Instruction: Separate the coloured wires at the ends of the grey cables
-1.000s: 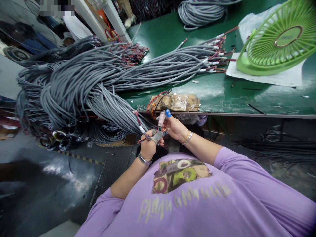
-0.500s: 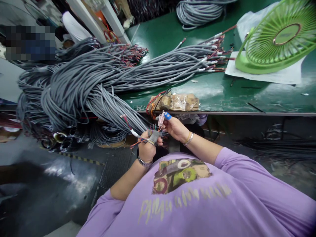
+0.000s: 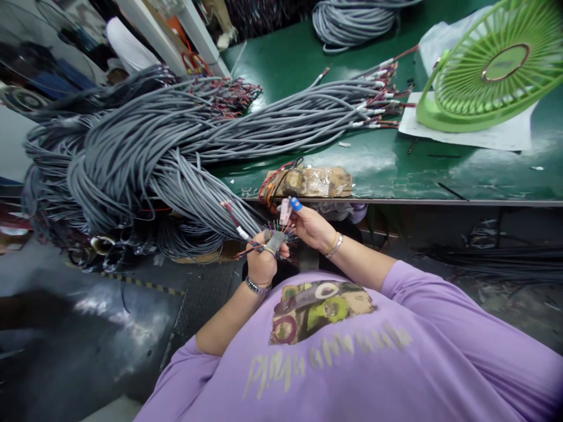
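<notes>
Grips a gray piece with splayed coloured wires in the left hand and pinches a small pale piece in the right hand, close to those wires, near the front edge of the green table.

Whitish glare lies on the bench and on the otherwise dim floor. Wide-angle distortion stretches the fan; the right-hand corners are dark, and the small pink piece looks blurred.

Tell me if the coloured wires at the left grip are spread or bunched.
Spread: the wires splay at different angles from the grey piece in the left grip.
</notes>
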`<state>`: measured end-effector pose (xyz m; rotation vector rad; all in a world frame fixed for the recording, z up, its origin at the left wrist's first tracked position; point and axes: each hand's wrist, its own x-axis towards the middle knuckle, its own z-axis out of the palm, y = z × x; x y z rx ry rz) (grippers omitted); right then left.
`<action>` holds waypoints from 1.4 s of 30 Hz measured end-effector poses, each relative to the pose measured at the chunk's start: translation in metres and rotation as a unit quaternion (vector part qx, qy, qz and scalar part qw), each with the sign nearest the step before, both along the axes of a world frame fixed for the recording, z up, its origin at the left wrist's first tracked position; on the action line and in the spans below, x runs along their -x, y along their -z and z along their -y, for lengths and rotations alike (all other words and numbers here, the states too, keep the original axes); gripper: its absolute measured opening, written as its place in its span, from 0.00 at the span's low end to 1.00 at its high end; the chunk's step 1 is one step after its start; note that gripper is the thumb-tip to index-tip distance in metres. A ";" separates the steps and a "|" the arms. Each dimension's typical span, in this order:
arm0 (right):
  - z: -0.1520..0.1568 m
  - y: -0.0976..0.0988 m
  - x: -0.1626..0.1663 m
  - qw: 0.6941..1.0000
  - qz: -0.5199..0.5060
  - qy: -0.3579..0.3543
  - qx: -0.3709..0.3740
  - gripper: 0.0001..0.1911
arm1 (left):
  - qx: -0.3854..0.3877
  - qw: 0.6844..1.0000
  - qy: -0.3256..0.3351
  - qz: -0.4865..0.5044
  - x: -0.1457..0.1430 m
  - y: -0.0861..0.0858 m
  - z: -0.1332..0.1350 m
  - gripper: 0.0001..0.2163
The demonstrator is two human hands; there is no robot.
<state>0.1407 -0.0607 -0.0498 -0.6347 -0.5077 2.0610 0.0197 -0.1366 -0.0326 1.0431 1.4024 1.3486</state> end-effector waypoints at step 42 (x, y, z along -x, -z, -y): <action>0.034 0.010 -0.004 0.993 0.091 -0.040 -0.062 0.22 | -0.034 0.997 0.038 -0.053 0.017 0.010 0.015 0.14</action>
